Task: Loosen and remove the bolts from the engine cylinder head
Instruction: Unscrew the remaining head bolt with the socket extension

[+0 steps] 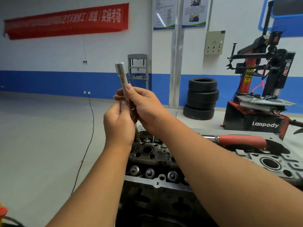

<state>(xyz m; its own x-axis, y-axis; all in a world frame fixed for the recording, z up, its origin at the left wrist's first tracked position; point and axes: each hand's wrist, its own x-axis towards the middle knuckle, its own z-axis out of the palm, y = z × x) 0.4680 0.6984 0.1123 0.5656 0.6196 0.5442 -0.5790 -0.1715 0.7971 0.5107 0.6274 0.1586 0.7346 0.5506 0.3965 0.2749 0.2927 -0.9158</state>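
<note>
Both hands are wrapped around one long bolt point(133, 115): right hand point(146, 107) up by the socket point(121, 69), left hand point(118, 123) lower. The bolt stands nearly upright, its bottom end at the cylinder head point(157, 161) just below, so I'd say it needs lifting straight up.

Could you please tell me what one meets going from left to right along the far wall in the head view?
Red banner with white characters → grey metal press frame → stack of black tyres → red and black tyre-changing machine.
</note>
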